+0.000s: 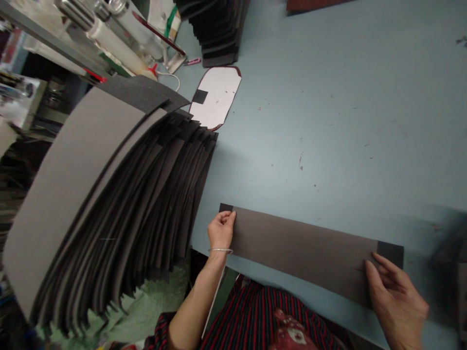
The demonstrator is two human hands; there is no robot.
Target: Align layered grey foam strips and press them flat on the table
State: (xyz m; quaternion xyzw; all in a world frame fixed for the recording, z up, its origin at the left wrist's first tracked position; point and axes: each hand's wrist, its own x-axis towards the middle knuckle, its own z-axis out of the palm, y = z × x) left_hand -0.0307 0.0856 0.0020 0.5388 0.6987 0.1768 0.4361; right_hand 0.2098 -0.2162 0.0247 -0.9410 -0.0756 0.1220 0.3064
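Observation:
A long dark grey strip [302, 248] with a black patch at each end lies along the front of the table before me. My left hand [221, 231] is closed at its left end, the fingertips pinched together by the black patch. At the strip's right end my right hand [396, 294] grips it, thumb and forefinger on the grey part beside the right black patch [390, 253]. The strip's lower right corner is hidden behind this hand. To the left of my left hand leans a thick stack of similar grey sheets [80, 155], fanned out and hanging past the table edge.
A white panel [219, 92] with a dark red border and a black patch lies beyond the stack. Behind it stands another pile of dark sheets [221, 34]. Machine cylinders [134, 29] are at the upper left. A brown piece [314, 5] touches the top edge of the blue-grey table [339, 121].

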